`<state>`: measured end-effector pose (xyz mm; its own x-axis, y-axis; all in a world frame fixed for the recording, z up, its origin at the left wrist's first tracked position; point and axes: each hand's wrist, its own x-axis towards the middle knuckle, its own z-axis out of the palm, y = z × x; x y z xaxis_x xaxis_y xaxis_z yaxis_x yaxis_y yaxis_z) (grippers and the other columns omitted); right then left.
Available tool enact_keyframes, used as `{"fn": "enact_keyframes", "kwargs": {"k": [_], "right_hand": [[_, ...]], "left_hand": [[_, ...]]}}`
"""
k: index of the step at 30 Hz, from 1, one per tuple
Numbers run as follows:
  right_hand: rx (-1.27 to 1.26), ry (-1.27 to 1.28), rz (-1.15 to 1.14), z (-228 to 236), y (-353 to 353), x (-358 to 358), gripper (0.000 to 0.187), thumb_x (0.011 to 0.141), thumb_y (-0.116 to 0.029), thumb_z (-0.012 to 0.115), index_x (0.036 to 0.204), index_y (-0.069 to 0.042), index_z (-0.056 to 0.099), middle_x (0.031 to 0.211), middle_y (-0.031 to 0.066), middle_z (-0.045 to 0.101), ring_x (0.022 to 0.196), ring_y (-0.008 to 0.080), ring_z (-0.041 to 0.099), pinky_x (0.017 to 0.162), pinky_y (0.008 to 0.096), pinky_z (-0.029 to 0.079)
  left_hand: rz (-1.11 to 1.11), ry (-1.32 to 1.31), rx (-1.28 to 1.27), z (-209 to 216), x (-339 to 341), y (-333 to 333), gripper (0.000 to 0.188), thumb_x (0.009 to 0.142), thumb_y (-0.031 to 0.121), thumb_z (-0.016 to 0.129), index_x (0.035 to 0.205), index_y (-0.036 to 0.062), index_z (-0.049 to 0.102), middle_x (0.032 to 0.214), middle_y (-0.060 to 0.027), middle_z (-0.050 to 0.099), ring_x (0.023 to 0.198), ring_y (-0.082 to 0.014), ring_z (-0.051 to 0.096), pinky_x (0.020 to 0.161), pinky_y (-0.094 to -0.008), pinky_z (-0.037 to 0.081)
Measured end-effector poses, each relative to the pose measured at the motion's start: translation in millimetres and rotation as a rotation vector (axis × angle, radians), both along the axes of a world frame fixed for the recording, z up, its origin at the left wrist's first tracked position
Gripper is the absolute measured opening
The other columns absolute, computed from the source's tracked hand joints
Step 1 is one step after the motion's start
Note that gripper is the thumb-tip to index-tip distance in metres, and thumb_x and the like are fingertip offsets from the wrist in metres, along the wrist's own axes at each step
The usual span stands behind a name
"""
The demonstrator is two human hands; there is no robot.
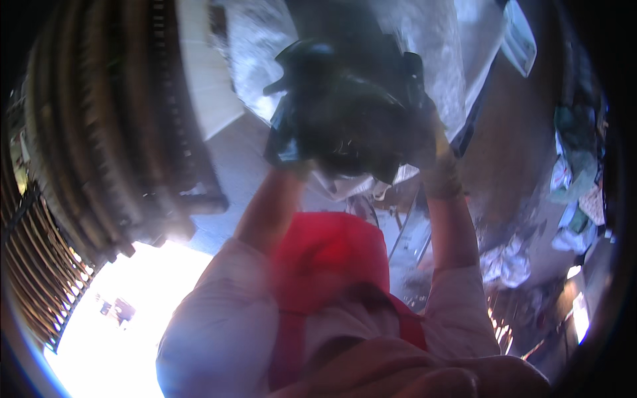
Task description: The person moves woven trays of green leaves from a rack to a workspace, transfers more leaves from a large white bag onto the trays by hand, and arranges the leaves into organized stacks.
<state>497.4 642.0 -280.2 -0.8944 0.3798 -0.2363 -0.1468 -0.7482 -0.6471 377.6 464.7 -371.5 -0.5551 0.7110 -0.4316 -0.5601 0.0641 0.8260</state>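
Observation:
Both my arms reach forward to a dark, glossy bundle (345, 109) with folds and ragged edges, perhaps plastic film or cloth; blur hides its exact kind. My left hand (292, 171) is at its lower left edge, with its fingers hidden behind the dark folds. My right hand (438, 156) is on its right side and has something yellowish around the wrist or palm, likely a glove. Its fingers are blurred, but the hand appears closed on the bundle. Behind the bundle lies a pale, shiny crumpled sheet (434, 60).
Stacked brown slatted or ribbed pieces (113, 119) stand at the left. A red apron (332, 259) covers my front. Pale crumpled bags (507, 262) lie at the right, with more scraps (577, 166) farther over. A brown panel (514, 146) is right of my right hand.

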Motion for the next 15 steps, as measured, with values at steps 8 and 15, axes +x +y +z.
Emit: {"fn": "enact_keyframes", "kwargs": {"k": [8,15], "right_hand": [[0.384,0.350,0.293,264.4,-48.1,-188.0,0.033,0.089,-0.017,0.054,0.117,-0.001,0.049,0.109,0.0121,0.057,0.098,0.0205,0.057,0.084,0.0351,0.048],[0.234,0.626,0.197,382.6,-128.0,-376.2,0.025,0.091,-0.018,0.052,0.109,-0.001,0.054,0.100,0.0067,0.057,0.091,0.0189,0.055,0.078,0.0306,0.046]], "left_hand": [[0.251,1.022,0.002,296.1,-118.7,-56.5,0.028,0.087,0.011,0.055,0.114,0.0047,0.058,0.115,-0.0104,0.060,0.105,-0.0296,0.057,0.092,-0.0375,0.045],[-0.055,2.097,-0.829,455.2,-276.7,-130.2,0.029,0.087,0.011,0.055,0.115,0.0048,0.058,0.116,-0.0104,0.060,0.106,-0.0299,0.057,0.093,-0.0375,0.045]]}}
